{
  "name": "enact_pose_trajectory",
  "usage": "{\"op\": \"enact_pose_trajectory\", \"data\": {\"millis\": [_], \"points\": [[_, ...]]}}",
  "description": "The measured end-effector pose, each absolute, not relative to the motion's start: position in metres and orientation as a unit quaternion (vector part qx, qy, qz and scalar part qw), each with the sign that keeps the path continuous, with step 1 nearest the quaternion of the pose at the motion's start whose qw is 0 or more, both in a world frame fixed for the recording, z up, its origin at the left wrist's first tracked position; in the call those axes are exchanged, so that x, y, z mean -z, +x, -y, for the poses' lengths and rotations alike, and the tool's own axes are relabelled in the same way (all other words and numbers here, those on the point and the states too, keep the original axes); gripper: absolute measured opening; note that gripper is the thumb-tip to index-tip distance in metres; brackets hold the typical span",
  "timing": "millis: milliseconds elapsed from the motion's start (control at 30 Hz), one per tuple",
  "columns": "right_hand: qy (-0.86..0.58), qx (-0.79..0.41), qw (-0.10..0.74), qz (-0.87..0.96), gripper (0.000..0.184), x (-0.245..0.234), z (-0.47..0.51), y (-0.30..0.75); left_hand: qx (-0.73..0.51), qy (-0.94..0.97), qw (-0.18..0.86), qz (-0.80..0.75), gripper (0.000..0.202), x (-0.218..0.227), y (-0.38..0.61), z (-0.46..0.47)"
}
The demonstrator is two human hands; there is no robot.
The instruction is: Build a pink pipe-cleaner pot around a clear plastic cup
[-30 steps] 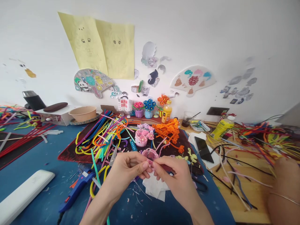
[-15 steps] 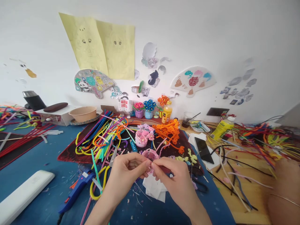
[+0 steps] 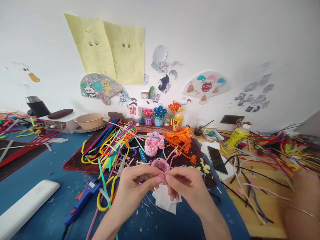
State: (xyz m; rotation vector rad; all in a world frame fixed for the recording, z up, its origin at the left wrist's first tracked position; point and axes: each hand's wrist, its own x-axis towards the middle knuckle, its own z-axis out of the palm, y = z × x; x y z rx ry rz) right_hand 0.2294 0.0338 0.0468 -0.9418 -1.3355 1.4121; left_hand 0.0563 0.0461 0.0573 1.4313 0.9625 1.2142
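Between my left hand and my right hand is a small pink pipe-cleaner piece, pinched at the fingertips of both. Its exact shape is mostly hidden by my fingers. Just behind them sits a round pink pipe-cleaner basket, its lower part covered by my hands. White tissue lies on the blue mat under my fingers. Farther back stands another pink basket with flowers on it. Scissors rest to the left of my left hand.
A blue glue gun and a white case lie at left. Bundled pipe cleaners, orange pipe-cleaner pieces and a juice bottle stand behind. At right are a phone, a yellow bottle and another person's arm.
My fingers have shifted their pinch on the pink piece, and more of it shows. My right hand's lower fingers have spread downward. The view has moved slightly.
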Motion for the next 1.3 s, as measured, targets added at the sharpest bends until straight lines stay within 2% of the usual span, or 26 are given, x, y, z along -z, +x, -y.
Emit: {"op": "enact_pose_trajectory", "data": {"millis": [333,400,533,633,800,900,1167,1300], "points": [[-0.379,-0.574,0.480,0.545,0.032,-0.047,-0.031,0.227,-0.524,0.613,0.442,-0.392,0.006,-0.059,0.054,-0.043],[-0.386,-0.540,0.484,0.571,0.030,-0.047,-0.031,0.228,-0.515,0.596,0.477,-0.390,0.004,-0.059,0.052,-0.043],[-0.407,-0.450,0.473,0.639,0.027,-0.050,-0.030,0.231,-0.488,0.567,0.536,-0.390,0.019,-0.058,0.050,-0.044],[-0.412,-0.399,0.460,0.678,0.026,-0.052,-0.030,0.232,-0.471,0.578,0.536,-0.395,0.024,-0.059,0.050,-0.044],[-0.418,-0.326,0.447,0.720,0.026,-0.053,-0.031,0.234,-0.451,0.597,0.525,-0.405,0.020,-0.062,0.051,-0.044],[-0.419,-0.309,0.442,0.731,0.026,-0.053,-0.031,0.234,-0.452,0.623,0.487,-0.412,0.021,-0.062,0.050,-0.043],[-0.420,-0.339,0.443,0.716,0.028,-0.053,-0.031,0.232,-0.456,0.723,0.295,-0.427,0.023,-0.059,0.050,-0.040],[-0.420,-0.353,0.445,0.708,0.031,-0.054,-0.031,0.228,-0.461,0.737,0.255,-0.424,0.024,-0.062,0.052,-0.035]]}}
